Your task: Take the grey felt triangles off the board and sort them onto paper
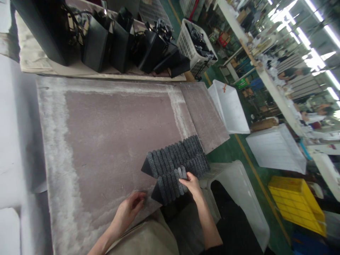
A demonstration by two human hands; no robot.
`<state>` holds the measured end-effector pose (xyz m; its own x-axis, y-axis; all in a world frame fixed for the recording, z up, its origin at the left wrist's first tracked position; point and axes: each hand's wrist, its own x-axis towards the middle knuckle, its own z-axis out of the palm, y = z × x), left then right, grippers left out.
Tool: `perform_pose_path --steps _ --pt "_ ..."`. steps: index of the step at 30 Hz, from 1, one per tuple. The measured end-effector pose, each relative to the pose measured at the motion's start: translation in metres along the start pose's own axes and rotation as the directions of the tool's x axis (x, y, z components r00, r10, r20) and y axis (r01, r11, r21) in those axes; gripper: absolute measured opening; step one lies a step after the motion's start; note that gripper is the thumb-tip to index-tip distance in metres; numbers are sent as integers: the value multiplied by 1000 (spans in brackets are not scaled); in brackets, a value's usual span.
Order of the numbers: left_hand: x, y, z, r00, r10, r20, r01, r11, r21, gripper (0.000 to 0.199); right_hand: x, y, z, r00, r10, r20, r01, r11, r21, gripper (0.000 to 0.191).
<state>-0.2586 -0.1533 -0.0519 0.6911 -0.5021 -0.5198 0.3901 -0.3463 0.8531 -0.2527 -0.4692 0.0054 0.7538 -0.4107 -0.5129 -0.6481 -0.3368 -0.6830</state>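
Two rows of dark grey, felt-like pieces (170,156) lie side by side at the near right corner of your bench (119,120). Your hands are apart: your right hand (193,185) touches some lighter grey pieces (180,173) in the nearer row, though whether it grips one cannot be told; your left hand (131,206), loosely curled with nothing visible in it, is at the near edge. Black bags (97,44) stand along the far edge.
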Motion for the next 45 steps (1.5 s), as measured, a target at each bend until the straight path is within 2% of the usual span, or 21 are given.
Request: perform_pose_path --steps 4,11,15,19,23,29,36,41,45 --pt "-2 9 0 1000 11 -14 -10 999 36 34 -1 -7 -2 987 45 156 -60 994 92 40" --pt "-2 10 -1 999 1 -32 0 999 35 34 -5 -12 -10 951 35 308 -86 985 153 45" --pt "-5 11 0 999 -14 -46 14 1000 19 35 -9 -11 -12 942 21 335 -76 985 153 52" --pt "-7 20 3 999 -38 11 39 998 -45 41 -11 -10 -7 950 34 311 -68 993 100 41" --pt "-4 23 6 999 25 20 -24 999 -29 35 -13 -15 -4 937 46 347 -81 993 85 38" --pt "0 19 8 998 11 69 -7 998 -69 36 -18 -17 -5 899 63 433 -132 982 132 52" --pt "14 24 18 989 39 141 -19 990 -140 42 -22 -8 8 908 90 408 -157 979 134 38" --pt "17 27 20 987 50 152 -27 989 -147 40 -27 -7 16 868 58 493 -177 964 197 50" --pt "15 32 16 986 47 163 -25 990 -135 41 -31 -9 17 874 13 486 -155 955 253 52"
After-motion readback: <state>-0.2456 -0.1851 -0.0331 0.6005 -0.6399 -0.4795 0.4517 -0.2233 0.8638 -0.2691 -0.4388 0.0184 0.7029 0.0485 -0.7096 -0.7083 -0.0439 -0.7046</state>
